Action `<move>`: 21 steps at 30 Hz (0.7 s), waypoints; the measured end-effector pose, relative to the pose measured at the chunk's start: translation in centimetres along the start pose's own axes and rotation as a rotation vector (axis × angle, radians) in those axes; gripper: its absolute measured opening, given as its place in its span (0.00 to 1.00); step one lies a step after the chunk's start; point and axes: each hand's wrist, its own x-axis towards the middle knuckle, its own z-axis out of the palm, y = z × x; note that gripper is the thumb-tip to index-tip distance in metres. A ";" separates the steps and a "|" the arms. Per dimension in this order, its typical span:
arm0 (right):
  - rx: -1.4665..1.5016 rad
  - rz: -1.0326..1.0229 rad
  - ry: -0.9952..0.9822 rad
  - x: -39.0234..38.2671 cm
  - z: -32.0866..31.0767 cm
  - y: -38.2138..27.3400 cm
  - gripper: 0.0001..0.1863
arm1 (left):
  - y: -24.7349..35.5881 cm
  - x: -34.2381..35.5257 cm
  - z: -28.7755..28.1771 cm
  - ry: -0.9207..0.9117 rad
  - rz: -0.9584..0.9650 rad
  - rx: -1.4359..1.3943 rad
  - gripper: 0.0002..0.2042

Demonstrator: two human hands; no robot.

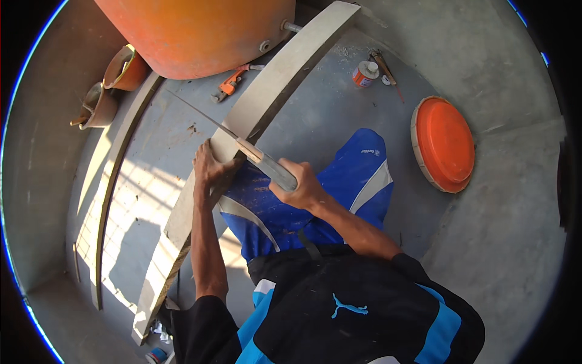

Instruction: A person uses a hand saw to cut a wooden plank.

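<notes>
A long, thick wooden plank (276,76) runs slantwise past my legs, from the far middle to the near left. My left hand (212,167) clasps it, with the fingers over its left edge and the thumb toward its right side. In my right hand (301,187) is the handle of a handsaw (267,162), wrapped by closed fingers. The saw's thin blade lies across the plank just beyond my left hand, its tip pointing to the far left. Whether its teeth have entered the wood cannot be seen.
A big orange tank (200,36) stands at the far side. Nearby lie an orange pipe wrench (227,86) and a narrower plank (115,164). Two buckets (125,70) stand at left. On the right are a can (365,74), a hammer (383,65) and a round orange lid (445,145) by the wall.
</notes>
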 end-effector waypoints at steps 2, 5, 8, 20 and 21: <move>-0.018 0.054 -0.080 -7.1 -4.9 -1.5 0.11 | -1.3 -0.9 -1.5 0.075 0.006 0.086 0.51; -0.741 -0.332 -0.334 -14.0 -11.6 -1.6 0.18 | -0.4 0.1 -0.2 0.081 0.023 0.090 0.51; -0.004 0.013 -0.029 -7.1 -4.4 -0.7 0.11 | -0.4 -0.8 0.7 0.108 0.023 0.107 0.53; -0.309 -0.226 -0.037 -11.4 -8.5 -3.3 0.09 | -0.4 -1.6 -0.1 0.135 0.036 0.035 0.50; -0.127 -0.137 0.024 -8.6 -6.4 -1.2 0.05 | 0.3 -0.5 0.1 0.151 0.072 0.034 0.50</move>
